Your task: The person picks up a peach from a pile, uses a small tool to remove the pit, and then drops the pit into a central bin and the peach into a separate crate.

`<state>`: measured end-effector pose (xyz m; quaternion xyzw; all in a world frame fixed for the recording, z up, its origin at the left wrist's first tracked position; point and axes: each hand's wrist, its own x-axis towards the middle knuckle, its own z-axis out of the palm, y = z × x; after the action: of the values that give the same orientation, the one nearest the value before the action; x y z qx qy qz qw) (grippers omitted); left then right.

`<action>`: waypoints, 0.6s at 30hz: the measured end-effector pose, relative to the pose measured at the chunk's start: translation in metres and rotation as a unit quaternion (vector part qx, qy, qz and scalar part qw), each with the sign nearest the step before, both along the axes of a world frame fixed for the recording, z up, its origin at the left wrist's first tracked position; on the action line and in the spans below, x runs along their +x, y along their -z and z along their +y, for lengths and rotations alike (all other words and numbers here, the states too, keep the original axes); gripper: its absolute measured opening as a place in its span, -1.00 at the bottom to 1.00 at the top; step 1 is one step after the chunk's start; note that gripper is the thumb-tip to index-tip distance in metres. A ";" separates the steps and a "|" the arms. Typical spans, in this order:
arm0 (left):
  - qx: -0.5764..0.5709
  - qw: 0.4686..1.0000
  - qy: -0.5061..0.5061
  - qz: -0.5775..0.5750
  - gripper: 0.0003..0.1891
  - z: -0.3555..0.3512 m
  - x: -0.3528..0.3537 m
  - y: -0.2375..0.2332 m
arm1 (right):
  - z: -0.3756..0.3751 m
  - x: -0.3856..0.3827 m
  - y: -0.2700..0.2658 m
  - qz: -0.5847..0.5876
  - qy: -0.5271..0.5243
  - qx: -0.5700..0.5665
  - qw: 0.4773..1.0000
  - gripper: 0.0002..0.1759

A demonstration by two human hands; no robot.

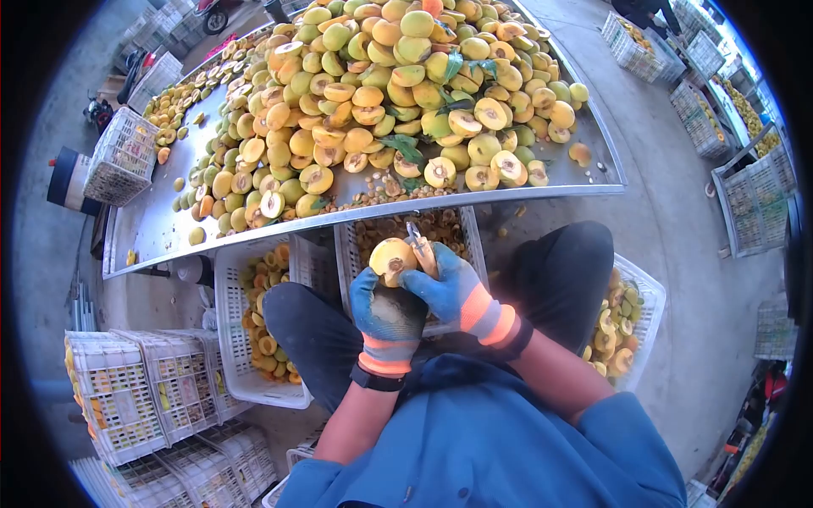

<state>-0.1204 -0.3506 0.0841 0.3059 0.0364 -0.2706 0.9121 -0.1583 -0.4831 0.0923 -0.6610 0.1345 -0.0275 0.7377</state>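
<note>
In front of my lap, my left hand (385, 311) is closed around a yellow peach (390, 256), and a brownish hollow shows on the side facing me. Close against it, my right hand (451, 289) grips a pitting tool (423, 254) with a pale wooden handle and a curved metal end that points up and away. The right thumb presses on the peach beside the hollow. Both hands wear blue-coated gloves with orange and grey cuffs. Right below them stands a white crate (478, 245) of brown peach pits and scraps.
A metal table (584, 179) bears a heap of peaches (364, 93), many halved, with leaves among them. One crate (227, 339) of halves stands by my left knee, another (650, 309) by my right. Crates are stacked (118, 381) at left; more line the right side.
</note>
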 end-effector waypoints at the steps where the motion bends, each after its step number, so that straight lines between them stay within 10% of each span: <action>1: 0.004 1.000 0.000 0.016 -0.57 0.000 -0.001 -0.004 | 0.000 -0.002 0.000 0.001 -0.001 -0.061 0.998 -0.57; 7: 0.075 0.997 -0.011 -0.023 -0.53 0.012 0.018 0.030 | 0.004 -0.012 0.023 -0.038 0.005 -0.031 0.999 -0.68; 10: 0.272 0.948 0.019 -0.162 -0.58 0.023 0.020 0.030 | -0.005 -0.021 0.023 -0.152 -0.084 -0.225 0.959 -0.74; 18: 0.222 0.973 0.033 0.047 -0.33 0.030 0.022 0.009 | 0.006 -0.028 -0.002 -0.075 -0.094 -0.315 0.941 -0.66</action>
<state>-0.0982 -0.3201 0.0747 0.4884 0.1280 -0.3000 0.8094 -0.1864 -0.4775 0.0939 -0.8653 0.0007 -0.0485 0.4989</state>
